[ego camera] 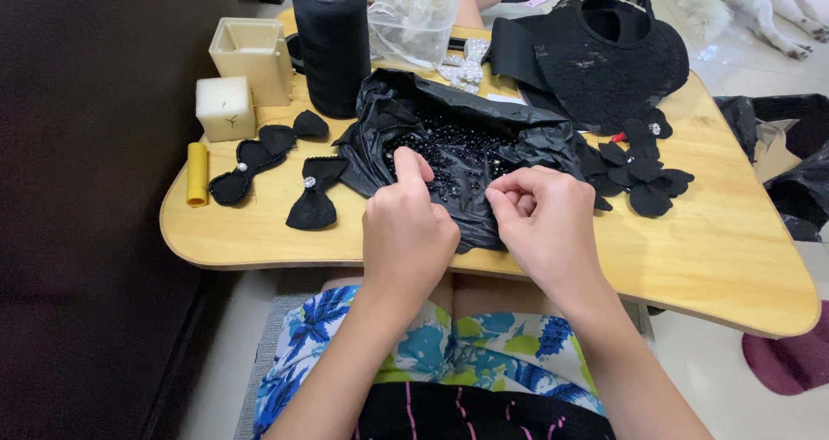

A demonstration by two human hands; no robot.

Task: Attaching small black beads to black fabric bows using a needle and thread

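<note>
Beneath both hands, on a light wooden lap table [708, 259], lies an opened black plastic bag [449, 151] heaped with small black beads [453, 151]. Left hand [406, 233] is curled, thumb and forefinger pinched together at the beads' near edge; whether a bead sits between them cannot be told. Right hand [544, 220] is loosely closed just beside it, fingertips pinched over the bag's front fold. Left of the left hand lie black fabric bows [285, 159], a black thread cone [332, 43] and cream candles [226, 107]. Beyond the right hand sit black fabric flowers [643, 177] and a black lace piece [604, 56].
</note>
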